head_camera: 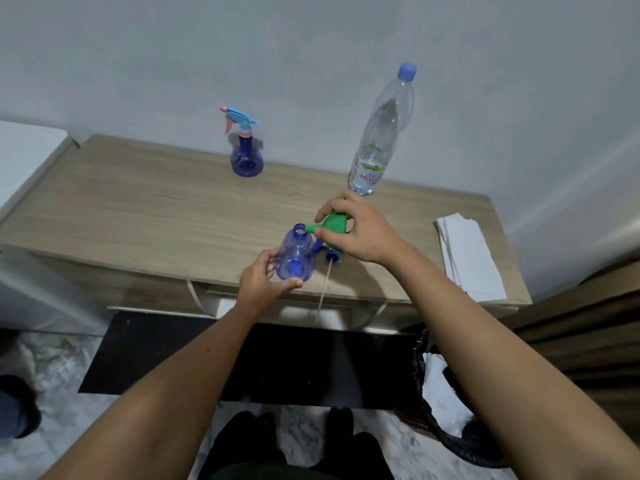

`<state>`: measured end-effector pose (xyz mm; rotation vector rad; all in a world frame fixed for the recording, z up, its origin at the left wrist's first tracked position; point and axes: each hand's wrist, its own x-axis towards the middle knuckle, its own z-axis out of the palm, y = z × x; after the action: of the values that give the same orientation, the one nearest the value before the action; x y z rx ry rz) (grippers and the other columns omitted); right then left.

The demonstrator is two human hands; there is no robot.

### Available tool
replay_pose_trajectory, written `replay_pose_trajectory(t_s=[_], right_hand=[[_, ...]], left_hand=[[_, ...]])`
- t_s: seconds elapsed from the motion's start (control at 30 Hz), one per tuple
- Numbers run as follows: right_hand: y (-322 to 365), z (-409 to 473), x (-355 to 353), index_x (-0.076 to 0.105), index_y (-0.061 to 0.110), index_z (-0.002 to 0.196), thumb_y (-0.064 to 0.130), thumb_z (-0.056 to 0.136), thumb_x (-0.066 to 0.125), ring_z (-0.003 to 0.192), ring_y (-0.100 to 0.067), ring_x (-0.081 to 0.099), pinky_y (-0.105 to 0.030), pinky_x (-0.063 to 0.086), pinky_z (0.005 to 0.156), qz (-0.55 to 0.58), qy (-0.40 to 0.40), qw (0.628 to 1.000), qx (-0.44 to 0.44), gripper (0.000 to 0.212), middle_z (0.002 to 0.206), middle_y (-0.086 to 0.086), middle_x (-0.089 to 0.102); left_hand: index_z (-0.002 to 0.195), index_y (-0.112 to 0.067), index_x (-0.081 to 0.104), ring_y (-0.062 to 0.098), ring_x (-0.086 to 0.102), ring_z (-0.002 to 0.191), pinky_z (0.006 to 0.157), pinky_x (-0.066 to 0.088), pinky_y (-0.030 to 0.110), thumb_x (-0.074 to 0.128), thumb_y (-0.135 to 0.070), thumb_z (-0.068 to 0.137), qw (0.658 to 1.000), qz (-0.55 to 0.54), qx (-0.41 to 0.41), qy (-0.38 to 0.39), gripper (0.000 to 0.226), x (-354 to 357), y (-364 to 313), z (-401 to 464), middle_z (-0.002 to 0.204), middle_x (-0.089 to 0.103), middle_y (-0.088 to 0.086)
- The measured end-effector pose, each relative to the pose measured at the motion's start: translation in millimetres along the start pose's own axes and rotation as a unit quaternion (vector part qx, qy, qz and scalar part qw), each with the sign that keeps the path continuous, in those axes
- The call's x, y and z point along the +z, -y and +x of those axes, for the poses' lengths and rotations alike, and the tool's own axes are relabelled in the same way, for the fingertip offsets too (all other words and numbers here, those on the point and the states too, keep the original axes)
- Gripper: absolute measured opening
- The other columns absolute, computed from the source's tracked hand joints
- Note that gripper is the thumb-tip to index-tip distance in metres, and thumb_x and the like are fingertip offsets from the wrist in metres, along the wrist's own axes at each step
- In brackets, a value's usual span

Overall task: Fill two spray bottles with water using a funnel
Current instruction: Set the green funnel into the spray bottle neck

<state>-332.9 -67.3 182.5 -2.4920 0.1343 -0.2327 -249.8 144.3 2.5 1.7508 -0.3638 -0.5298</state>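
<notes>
Wood-grain tabletop (pixel 145 209) against a pale wall; person stands at the near edge. Left hand (pixel 263 287) curls round the belly of an uncapped blue spray bottle (pixel 296 254), thumb across the front, neck tipped up and away toward the right hand. Right hand (pixel 360 230) pinches a green funnel (pixel 330 225) by its cone; funnel's long axis lies nearly level, spout pointing left. Spout tip sits just beside the bottle's open mouth, right of it, not yet inside. Judgement: next move needs the spout swung downward and in line with the neck. Removed sprayer head with dip tube (pixel 329 268) lies under the right hand. Second spray bottle (pixel 246 147), capped, stands well back. Water bottle (pixel 381 133), cap on, stands behind the right hand.
</notes>
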Motion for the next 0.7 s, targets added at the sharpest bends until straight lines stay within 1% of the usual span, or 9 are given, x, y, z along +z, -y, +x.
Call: replay_pose_trajectory(t_s=[0.07,0.17,0.27,0.33,0.37,0.43,0.5,0.6,0.7], right_hand=[[5.1,3.0,1.1,0.067,0.022,0.108,0.032,0.079,0.087,0.095,-0.015,0.057,-0.031,0.046,0.084,-0.007,-0.004,1.0,0.004,0.036,0.106,0.001,0.06],[12.0,8.0,1.6,0.059,0.02,0.113,0.033,0.074,0.091,0.092,-0.014,0.052,-0.025,0.039,0.074,-0.015,-0.017,0.999,0.025,0.052,0.108,0.002,0.057],[15.9,11.6,3.8,0.061,0.025,0.119,0.036,0.072,0.093,0.104,-0.011,0.048,-0.009,0.036,0.082,-0.028,-0.011,1.0,0.009,0.058,0.117,0.0,0.049],[18.6,13.2,6.4,0.061,0.028,0.128,0.038,0.071,0.094,0.11,-0.01,0.049,-0.014,0.038,0.089,-0.039,-0.005,0.999,-0.002,0.067,0.121,0.001,0.049],[19.7,14.1,8.1,0.058,0.025,0.132,0.039,0.07,0.095,0.112,-0.01,0.05,-0.018,0.038,0.091,-0.044,-0.008,0.999,-0.005,0.073,0.124,0.002,0.051],[22.9,16.0,10.4,0.055,0.017,0.131,0.04,0.066,0.098,0.112,-0.011,0.051,-0.021,0.039,0.091,-0.037,-0.02,0.999,-0.002,0.081,0.126,0.003,0.055],[25.6,17.9,12.5,0.056,0.014,0.127,0.046,0.064,0.099,0.11,-0.013,0.053,-0.023,0.041,0.091,-0.035,-0.026,0.999,-0.008,0.083,0.123,0.002,0.057],[26.3,19.6,17.0,0.059,0.02,0.128,0.057,0.062,0.096,0.114,-0.014,0.055,-0.028,0.046,0.098,-0.042,-0.025,0.998,-0.026,0.084,0.125,0.005,0.058],[25.1,18.9,20.6,0.062,0.023,0.131,0.061,0.064,0.093,0.118,-0.012,0.056,-0.029,0.046,0.103,-0.035,-0.034,0.998,-0.038,0.083,0.126,0.007,0.057]], left_hand=[[0.135,-0.019,0.064,0.012,0.073,0.118,0.11,0.057,0.041,0.102,-0.047,0.05,1.0,-0.001,0.007,-0.002,0.097,0.6,1.4,0.2,0.125,0.076,-0.001],[0.135,-0.018,0.065,0.011,0.073,0.118,0.11,0.057,0.039,0.101,-0.045,0.052,1.0,0.003,0.022,-0.002,0.094,0.8,3.0,1.5,0.126,0.075,-0.003],[0.135,-0.019,0.065,0.01,0.072,0.119,0.11,0.056,0.038,0.101,-0.044,0.054,1.0,0.0,0.03,0.003,0.092,0.6,5.9,2.7,0.127,0.074,-0.006],[0.133,-0.021,0.064,0.01,0.072,0.118,0.109,0.057,0.036,0.099,-0.049,0.053,0.999,-0.003,0.033,0.002,0.092,1.0,6.0,2.4,0.126,0.074,-0.005],[0.132,-0.023,0.064,0.01,0.072,0.118,0.109,0.057,0.035,0.099,-0.051,0.051,0.999,-0.004,0.034,0.003,0.092,0.9,5.9,2.2,0.124,0.075,-0.004],[0.131,-0.025,0.064,0.01,0.072,0.117,0.109,0.057,0.035,0.098,-0.053,0.051,0.999,-0.008,0.035,0.005,0.092,0.7,5.4,2.3,0.123,0.075,-0.002],[0.129,-0.027,0.063,0.009,0.072,0.117,0.109,0.057,0.035,0.098,-0.053,0.051,0.999,-0.008,0.037,0.006,0.09,0.9,5.0,2.8,0.121,0.075,-0.003],[0.128,-0.027,0.063,0.008,0.072,0.116,0.109,0.057,0.036,0.097,-0.054,0.049,0.999,-0.01,0.038,0.004,0.09,1.6,6.6,3.5,0.119,0.074,-0.005],[0.13,-0.024,0.064,0.011,0.073,0.116,0.11,0.057,0.04,0.097,-0.053,0.05,0.999,-0.013,0.037,0.006,0.091,1.0,8.3,4.9,0.12,0.076,-0.002]])
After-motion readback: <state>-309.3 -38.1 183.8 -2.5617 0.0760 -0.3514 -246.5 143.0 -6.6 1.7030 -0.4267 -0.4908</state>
